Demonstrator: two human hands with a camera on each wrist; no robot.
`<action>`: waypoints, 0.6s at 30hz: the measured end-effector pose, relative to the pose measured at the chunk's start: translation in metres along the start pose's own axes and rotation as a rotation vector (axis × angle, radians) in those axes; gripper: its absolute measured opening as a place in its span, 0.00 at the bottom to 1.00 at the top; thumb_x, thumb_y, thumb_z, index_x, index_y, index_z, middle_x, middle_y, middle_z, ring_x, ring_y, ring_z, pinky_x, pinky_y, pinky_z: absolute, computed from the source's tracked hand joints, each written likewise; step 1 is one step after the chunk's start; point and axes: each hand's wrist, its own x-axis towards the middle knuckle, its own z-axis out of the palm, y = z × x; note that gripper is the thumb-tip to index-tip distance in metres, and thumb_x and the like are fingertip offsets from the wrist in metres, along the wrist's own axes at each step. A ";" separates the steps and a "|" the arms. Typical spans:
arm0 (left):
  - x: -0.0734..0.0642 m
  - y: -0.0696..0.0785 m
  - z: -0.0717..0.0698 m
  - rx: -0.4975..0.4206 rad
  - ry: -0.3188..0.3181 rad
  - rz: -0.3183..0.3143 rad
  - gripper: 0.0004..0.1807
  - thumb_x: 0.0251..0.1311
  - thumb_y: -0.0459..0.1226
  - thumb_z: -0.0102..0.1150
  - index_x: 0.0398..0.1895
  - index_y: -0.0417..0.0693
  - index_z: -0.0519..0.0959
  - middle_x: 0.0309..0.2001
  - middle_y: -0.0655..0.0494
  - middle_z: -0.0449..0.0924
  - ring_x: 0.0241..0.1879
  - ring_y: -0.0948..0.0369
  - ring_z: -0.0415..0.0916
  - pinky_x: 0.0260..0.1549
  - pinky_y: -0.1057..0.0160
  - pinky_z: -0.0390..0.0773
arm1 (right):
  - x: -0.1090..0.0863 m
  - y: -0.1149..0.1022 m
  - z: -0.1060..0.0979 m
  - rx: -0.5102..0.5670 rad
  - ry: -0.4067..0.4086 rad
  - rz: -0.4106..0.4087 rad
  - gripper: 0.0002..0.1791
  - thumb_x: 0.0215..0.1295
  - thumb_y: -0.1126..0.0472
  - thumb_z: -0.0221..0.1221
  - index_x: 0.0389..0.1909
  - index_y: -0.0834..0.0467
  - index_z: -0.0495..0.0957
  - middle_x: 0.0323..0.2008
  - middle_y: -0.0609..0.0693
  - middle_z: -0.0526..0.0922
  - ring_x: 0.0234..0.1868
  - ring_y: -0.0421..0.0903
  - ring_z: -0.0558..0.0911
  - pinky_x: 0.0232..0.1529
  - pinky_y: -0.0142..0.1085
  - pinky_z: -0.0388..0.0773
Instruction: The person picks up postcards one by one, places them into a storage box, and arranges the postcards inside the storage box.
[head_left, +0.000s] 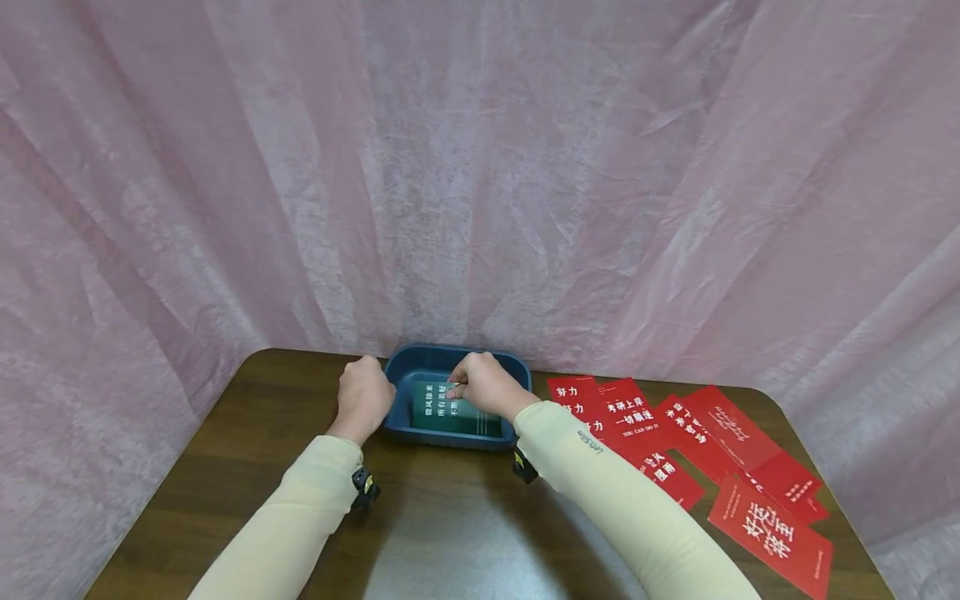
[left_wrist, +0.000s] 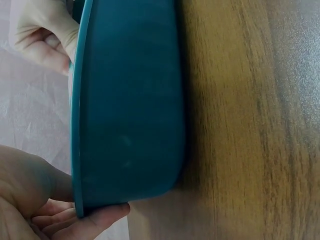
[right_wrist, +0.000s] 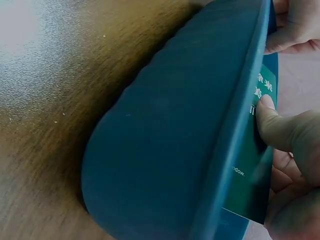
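A blue plastic basin (head_left: 457, 439) stands near the back of the wooden table. My left hand (head_left: 365, 397) grips its left rim; in the left wrist view the thumb of that left hand (left_wrist: 30, 195) lies inside the rim and the fingers outside. With the thumb on its printed face, my right hand (head_left: 487, 383) pinches a green card (head_left: 431, 408) inside the basin. White characters mark the card. In the right wrist view, the right hand (right_wrist: 295, 150) has its fingers behind the green card (right_wrist: 255, 165), and the basin wall (right_wrist: 165, 135) hides part of it.
Several red cards with white writing lie overlapping to the right of the basin, among them a red card (head_left: 772, 533) near the right table edge. A pink curtain (head_left: 480, 208) hangs behind the wooden table (head_left: 225, 467).
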 end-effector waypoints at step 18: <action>-0.003 -0.001 -0.003 -0.015 0.032 0.028 0.09 0.57 0.35 0.55 0.25 0.36 0.78 0.23 0.45 0.78 0.22 0.53 0.78 0.17 0.60 0.74 | 0.004 0.001 0.008 -0.117 0.012 0.081 0.14 0.56 0.54 0.65 0.42 0.54 0.84 0.42 0.46 0.85 0.38 0.38 0.82 0.39 0.33 0.79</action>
